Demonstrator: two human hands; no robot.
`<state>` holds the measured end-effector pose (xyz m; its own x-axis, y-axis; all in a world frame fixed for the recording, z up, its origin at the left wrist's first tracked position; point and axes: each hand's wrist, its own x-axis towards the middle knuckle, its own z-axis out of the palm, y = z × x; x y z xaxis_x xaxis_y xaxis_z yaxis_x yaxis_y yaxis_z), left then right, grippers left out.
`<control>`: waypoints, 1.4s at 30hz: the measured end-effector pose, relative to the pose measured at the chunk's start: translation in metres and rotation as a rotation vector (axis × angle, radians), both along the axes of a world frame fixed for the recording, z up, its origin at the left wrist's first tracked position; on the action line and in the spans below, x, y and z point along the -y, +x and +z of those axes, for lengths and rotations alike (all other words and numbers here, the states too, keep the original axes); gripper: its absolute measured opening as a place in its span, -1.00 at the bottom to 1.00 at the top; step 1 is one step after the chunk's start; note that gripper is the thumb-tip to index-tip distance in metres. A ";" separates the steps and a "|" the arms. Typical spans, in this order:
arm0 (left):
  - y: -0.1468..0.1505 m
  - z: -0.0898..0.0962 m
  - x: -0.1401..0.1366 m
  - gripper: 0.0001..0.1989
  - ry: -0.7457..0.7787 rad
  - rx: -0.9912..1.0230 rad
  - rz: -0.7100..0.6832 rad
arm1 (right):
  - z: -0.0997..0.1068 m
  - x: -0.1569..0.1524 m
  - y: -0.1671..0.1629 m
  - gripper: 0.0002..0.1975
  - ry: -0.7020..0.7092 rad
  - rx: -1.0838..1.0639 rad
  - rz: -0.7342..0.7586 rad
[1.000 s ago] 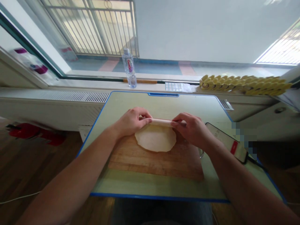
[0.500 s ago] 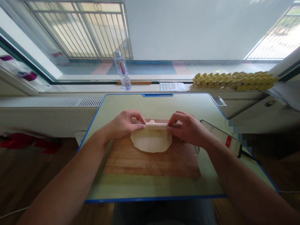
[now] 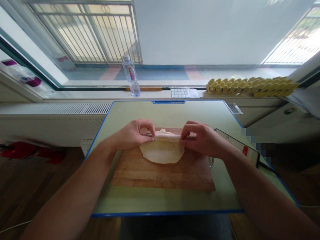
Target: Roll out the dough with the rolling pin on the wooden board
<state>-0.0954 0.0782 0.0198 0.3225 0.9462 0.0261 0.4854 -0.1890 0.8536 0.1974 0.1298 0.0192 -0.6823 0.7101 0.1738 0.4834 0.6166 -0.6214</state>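
A pale, flattened sheet of dough [image 3: 162,153] lies on a wooden cutting board [image 3: 160,178]. Its far part is wrapped around a thin rolling pin [image 3: 192,137], whose darker ends show beyond the wrapped dough. My left hand [image 3: 136,135] is closed in a pinch at the left side of the roll. Fingers of my right hand [image 3: 200,137] pinch the right side the same way. Behind the roll, a small flap of dough sticks up. Between my hands the pin itself is hidden by dough.
The board rests on a pale green table [image 3: 135,203] with a blue rim. A phone [image 3: 237,146] with a cable lies beside my right forearm. On the windowsill stand a clear bottle [image 3: 131,76], a patterned packet [image 3: 179,93] and yellow egg trays [image 3: 250,86].
The dough roll has come slightly toward me, and more dough shows behind it. My hands are a little farther apart, still pinching.
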 end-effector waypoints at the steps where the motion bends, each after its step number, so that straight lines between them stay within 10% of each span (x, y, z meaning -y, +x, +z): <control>1: 0.000 -0.001 0.000 -0.81 0.027 -0.024 0.014 | 0.000 0.000 -0.001 -0.96 0.006 -0.006 -0.008; 6: 0.002 -0.008 -0.006 -0.71 0.142 -0.167 0.293 | -0.005 -0.003 -0.006 -0.88 0.123 -0.023 -0.181; 12: -0.001 0.007 0.000 -0.76 -0.066 0.050 -0.011 | 0.002 -0.001 0.002 -0.97 -0.053 -0.028 0.018; 19: 0.002 -0.008 -0.007 -0.69 0.058 -0.117 0.257 | -0.007 -0.005 -0.003 -0.86 0.100 0.046 -0.191; 35: -0.010 -0.002 -0.008 -0.67 0.184 -0.367 0.209 | -0.010 0.012 -0.019 -0.73 0.256 0.168 -0.019; 42: -0.017 0.021 0.002 -0.75 -0.127 -0.145 -0.057 | 0.005 0.011 -0.003 -0.86 -0.013 0.103 0.059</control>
<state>-0.1128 0.0760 0.0411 0.3673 0.9191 -0.1425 0.5964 -0.1151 0.7944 0.1941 0.1189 0.0245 -0.7365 0.6702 0.0917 0.5085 0.6379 -0.5783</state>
